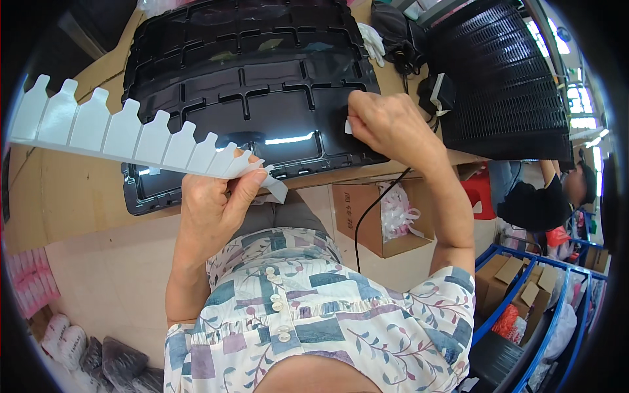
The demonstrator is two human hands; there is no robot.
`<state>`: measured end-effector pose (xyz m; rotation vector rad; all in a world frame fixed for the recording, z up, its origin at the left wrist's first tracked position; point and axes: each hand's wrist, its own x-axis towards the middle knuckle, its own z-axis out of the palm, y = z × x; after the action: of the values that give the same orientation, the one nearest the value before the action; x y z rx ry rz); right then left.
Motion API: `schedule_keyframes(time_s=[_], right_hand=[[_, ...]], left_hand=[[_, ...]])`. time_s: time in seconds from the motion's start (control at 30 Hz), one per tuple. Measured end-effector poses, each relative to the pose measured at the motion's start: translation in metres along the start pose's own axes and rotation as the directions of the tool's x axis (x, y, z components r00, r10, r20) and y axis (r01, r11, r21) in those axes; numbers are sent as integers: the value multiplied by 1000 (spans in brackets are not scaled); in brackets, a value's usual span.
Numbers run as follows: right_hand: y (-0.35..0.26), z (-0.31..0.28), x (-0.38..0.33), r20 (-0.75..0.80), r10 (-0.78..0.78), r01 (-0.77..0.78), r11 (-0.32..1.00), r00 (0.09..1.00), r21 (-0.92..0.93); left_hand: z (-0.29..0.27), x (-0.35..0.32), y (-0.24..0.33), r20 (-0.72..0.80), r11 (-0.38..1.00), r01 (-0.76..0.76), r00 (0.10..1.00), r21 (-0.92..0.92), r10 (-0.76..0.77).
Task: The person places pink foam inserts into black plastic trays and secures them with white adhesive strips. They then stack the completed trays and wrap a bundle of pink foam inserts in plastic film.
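Observation:
A large black moulded plastic panel (249, 85) with raised ribs lies on a brown cardboard-covered table (78, 190). My left hand (213, 209) pinches the near end of a long white strip of bottle-shaped sticker tabs (118, 134), which stretches out to the left above the table. My right hand (383, 124) presses a small white sticker (349, 126) against the panel's right part, fingers bent on it.
A black ribbed grille part (504, 85) lies at the table's right end, with black cables and a white glove (373, 42) beside it. An open cardboard box (377, 219) of bagged pieces stands on the floor. Blue racks (544, 288) with boxes stand right; another person (550, 196) is there.

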<state>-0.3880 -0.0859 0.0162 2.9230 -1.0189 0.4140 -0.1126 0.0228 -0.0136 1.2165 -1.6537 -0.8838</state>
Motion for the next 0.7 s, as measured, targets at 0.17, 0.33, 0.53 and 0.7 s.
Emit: schedule_keyframes(time_s=[0.17, 0.33, 0.53, 0.7], right_hand=[[-12, -4, -5, 59, -41, 43, 999, 997, -31], [6, -28, -22, 93, 253, -253, 730, 963, 635], [4, -20, -124, 139, 664, -202, 19, 734, 979], [-27, -14, -185, 241, 795, -370, -23, 556, 929]], left_hand=[[4, 1, -3, -55, 998, -65, 996, -6, 65], [2, 0, -1, -42, 996, 25, 999, -86, -29], [-24, -21, -4, -95, 892, -53, 995, -448, 12], [-115, -89, -39, -254, 874, 142, 925, -465, -284]])
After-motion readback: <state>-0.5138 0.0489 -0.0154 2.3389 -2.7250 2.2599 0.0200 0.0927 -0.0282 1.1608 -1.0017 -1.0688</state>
